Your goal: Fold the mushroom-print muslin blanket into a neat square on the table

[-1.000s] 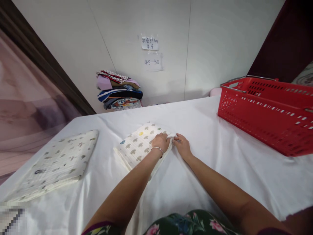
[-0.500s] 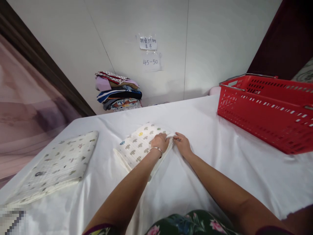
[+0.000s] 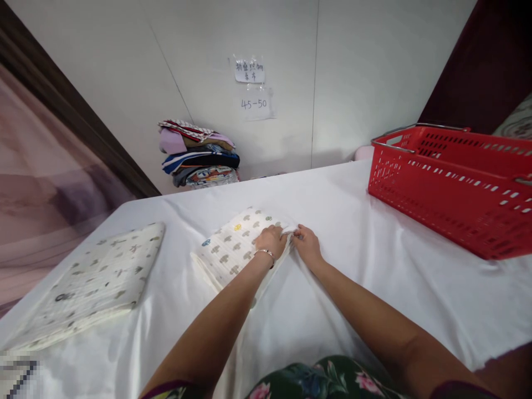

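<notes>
Little moves; right hand [image 3: 308,245] pinches folded cream gauze cloth [image 3: 228,245] at two o'clock; left hand [image 3: 271,239], grip unclear. Likely light, soft; hold corners.

The person wears a dark green garment [image 3: 328,381] printed with pink flowers [image 3: 368,382], bluish blooms and paler green leaves. Plum-purple trim [image 3: 172,384] edges its short sleeves, the left showing yellow-green patterning. A slim silver-coloured bracelet [image 3: 265,252] circles the left wrist.
</notes>
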`<action>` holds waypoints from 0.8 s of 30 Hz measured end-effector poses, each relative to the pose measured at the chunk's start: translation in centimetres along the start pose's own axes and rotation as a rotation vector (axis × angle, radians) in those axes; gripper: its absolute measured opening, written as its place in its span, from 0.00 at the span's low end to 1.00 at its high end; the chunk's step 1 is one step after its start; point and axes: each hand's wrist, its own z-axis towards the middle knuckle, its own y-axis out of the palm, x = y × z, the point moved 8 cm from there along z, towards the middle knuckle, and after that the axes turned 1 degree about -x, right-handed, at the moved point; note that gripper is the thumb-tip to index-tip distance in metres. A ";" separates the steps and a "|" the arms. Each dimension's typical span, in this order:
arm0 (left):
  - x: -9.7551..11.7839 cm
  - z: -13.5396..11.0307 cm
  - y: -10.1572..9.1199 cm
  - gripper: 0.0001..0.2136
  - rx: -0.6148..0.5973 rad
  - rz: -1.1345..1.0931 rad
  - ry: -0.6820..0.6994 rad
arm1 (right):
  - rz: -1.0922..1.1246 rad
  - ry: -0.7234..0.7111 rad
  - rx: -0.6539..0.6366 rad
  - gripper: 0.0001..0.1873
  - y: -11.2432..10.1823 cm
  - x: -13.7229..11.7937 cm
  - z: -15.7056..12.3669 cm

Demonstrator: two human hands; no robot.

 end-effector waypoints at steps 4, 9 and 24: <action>0.0 -0.1 -0.1 0.14 -0.006 0.006 -0.007 | -0.034 -0.041 0.024 0.07 0.1 -0.3 0.0; 0.1 -0.1 -0.1 0.15 -0.014 0.007 0.002 | -0.030 -0.006 0.010 0.05 0.3 -0.1 0.3; -0.5 0.4 0.1 0.18 -0.073 -0.098 -0.008 | -0.093 0.027 0.032 0.03 0.4 -0.5 0.6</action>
